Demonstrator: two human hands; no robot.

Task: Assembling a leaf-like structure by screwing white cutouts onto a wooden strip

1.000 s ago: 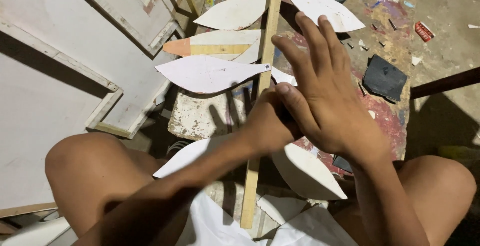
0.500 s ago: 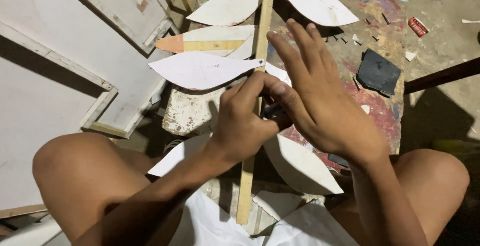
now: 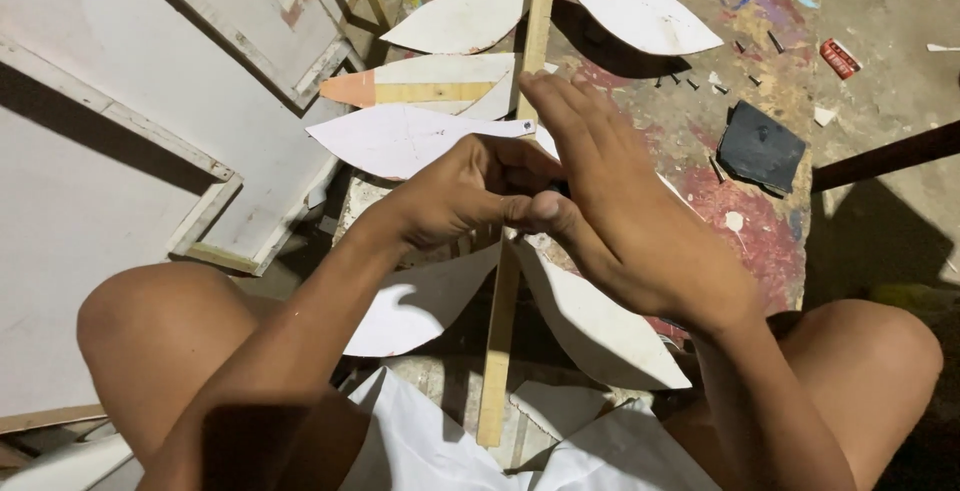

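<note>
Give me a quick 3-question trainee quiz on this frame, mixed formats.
1. True or false: the left hand and right hand meet over the wooden strip.
2. Multiple choice: the black square sheet lies A) on the person's left, B) on the person's right, C) under the hands.
3. Fill in: the white cutouts along the strip are shaped like ____.

Key: 1 true; 2 B; 3 leaves.
</note>
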